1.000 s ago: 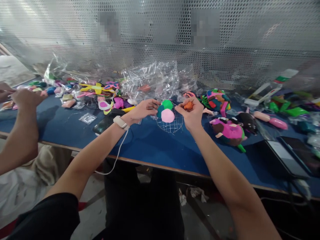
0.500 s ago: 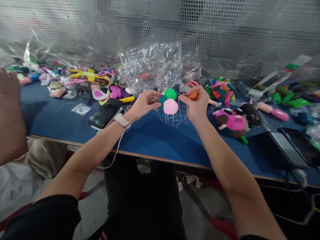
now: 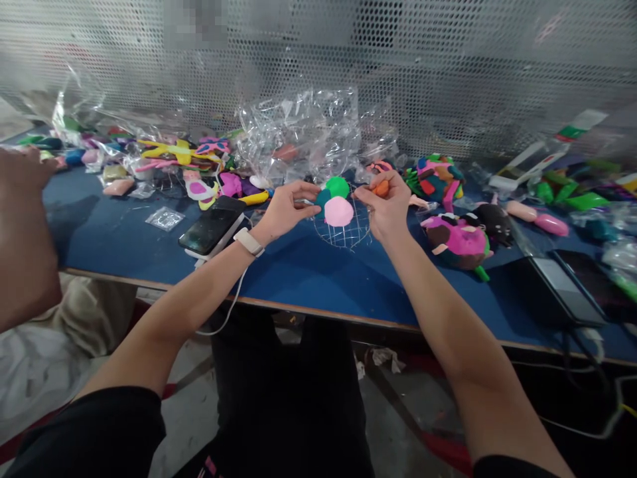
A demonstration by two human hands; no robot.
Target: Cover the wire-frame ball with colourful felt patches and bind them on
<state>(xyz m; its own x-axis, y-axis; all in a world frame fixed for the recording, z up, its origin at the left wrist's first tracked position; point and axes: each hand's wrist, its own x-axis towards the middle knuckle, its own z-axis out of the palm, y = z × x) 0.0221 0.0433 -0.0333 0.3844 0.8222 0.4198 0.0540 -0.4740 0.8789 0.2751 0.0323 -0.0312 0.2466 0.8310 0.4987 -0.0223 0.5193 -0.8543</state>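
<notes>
A rounded wire mesh frame (image 3: 343, 238) stands on the table, with flattened pieces of modelling clay on its upper part: a pink one (image 3: 339, 212), a bright green one (image 3: 338, 188) and a teal one (image 3: 323, 198). On the left side of the frame, my left hand (image 3: 288, 211) has its thumb and fingers closed about the edge of the teal piece. An orange lump of clay (image 3: 382, 188) is in my right hand (image 3: 391, 207), between the curled fingers, at the frame's right side. The thumb and index fingertip meet close to the mesh.
Clear plastic packets (image 3: 303, 133) lie behind the frame. A phone on a white power bank (image 3: 213, 229) is at left. Clay-covered models (image 3: 456, 242) and dark phones (image 3: 567, 285) are at right. Another person's arm (image 3: 24, 239) reaches in at far left. A perforated metal panel (image 3: 318, 60) stands behind.
My hands keep nearly the same hold on the frame and the orange clay. The view has shifted slightly, and the other person's hand at far left sits a little lower.
</notes>
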